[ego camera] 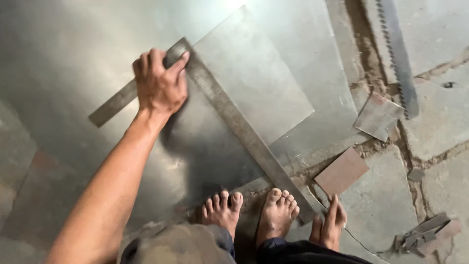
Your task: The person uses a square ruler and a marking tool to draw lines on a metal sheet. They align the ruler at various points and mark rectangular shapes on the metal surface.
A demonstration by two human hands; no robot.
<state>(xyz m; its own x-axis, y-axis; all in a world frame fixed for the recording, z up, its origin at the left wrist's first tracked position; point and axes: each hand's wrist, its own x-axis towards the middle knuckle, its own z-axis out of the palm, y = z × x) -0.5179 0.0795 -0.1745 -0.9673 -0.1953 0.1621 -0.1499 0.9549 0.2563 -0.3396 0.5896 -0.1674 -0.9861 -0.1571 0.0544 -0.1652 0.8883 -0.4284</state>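
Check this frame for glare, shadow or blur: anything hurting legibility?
Head view: bright glare washes the metal sheet at top centre; the left hand casts a dark shadow below it on the sheet; the steel square markings are too soft to read; the right hand is sharp enough.

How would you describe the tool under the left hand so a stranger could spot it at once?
On the large shiny metal sheet covering the floor lies an L-shaped steel square. The left hand presses its corner. Unlike the flat scrap pieces nearby, it is long, narrow, and marked with ruler graduations.
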